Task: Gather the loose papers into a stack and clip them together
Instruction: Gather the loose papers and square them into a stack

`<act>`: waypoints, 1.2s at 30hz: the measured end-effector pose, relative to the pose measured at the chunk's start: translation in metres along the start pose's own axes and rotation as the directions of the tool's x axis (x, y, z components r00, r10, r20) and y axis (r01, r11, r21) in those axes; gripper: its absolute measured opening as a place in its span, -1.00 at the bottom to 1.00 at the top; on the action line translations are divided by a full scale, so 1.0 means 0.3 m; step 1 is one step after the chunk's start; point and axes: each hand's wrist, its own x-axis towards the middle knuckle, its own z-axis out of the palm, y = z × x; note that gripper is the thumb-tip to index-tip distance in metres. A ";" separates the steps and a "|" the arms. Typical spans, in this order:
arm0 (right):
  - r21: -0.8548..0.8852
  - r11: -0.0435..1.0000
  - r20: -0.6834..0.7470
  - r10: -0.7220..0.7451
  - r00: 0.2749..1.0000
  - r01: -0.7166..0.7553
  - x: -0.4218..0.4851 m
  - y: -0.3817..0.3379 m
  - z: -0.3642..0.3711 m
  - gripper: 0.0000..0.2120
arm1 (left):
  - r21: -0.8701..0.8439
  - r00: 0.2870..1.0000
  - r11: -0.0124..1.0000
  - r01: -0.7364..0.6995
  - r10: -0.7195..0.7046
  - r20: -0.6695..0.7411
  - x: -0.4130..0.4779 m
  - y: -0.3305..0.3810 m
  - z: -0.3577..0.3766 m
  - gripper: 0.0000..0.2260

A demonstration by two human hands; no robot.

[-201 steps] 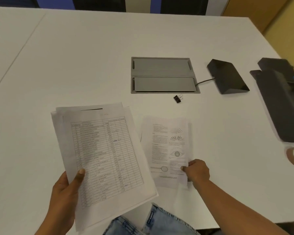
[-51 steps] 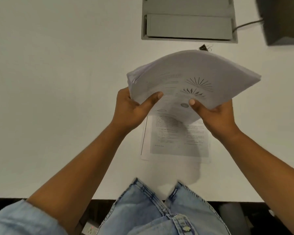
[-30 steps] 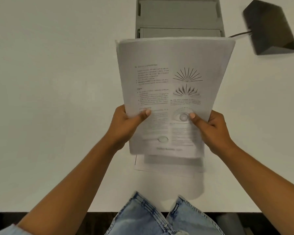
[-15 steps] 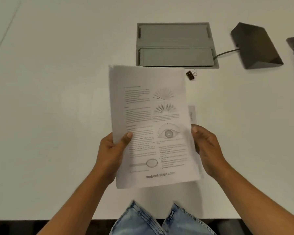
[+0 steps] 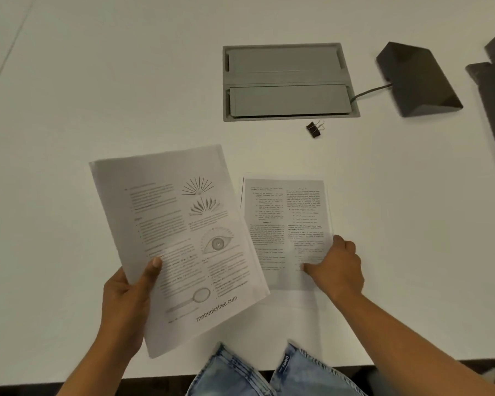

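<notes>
Meanwhile: left hand [image 5: 126, 298] pinching gathered stack [image 5: 177, 241] by its lower edge, tilted clear of table [image 5: 69, 110]. Right hand [image 5: 336, 268] pressing on last loose sheet [image 5: 283, 218], likely to pick it up. Binder clip [image 5: 314, 129] waiting beyond, untouched.

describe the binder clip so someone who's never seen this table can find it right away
Start at the grey recessed panel set into the white table. Just off its near edge, toward the right corner, lies the binder clip, alone on bare tabletop. It is small and black with silver wire handles, well beyond the papers and far smaller than the black wedge-shaped device to its right.
</notes>
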 end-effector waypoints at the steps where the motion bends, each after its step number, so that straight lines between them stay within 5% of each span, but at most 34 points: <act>1: 0.016 1.000 0.021 0.022 1.000 -0.022 -0.001 -0.005 0.012 -0.09 | -0.009 1.000 1.000 0.002 -0.002 -0.005 -0.002 -0.002 -0.004 -0.88; 11: 0.357 0.926 0.015 0.127 0.992 -0.124 0.058 -0.040 0.003 -0.13 | -0.058 0.997 0.998 -0.002 -0.003 -0.072 -0.003 -0.003 0.000 -0.85; 19: 0.292 0.956 -0.088 0.019 0.996 0.007 0.118 -0.069 -0.055 -0.35 | -0.085 0.998 0.996 0.007 -0.013 -0.069 -0.001 -0.014 0.011 -0.89; 25: 0.265 0.964 -0.058 0.030 0.998 -0.014 0.126 -0.009 -0.059 -0.75 | -0.084 0.997 0.996 0.008 -0.014 -0.070 0.004 -0.017 0.005 -0.88; 36: 0.176 0.984 -0.036 0.046 0.998 -0.039 0.092 -0.027 -0.039 -0.56 | -0.071 0.997 0.997 0.009 -0.014 -0.076 -0.003 -0.021 -0.006 -0.86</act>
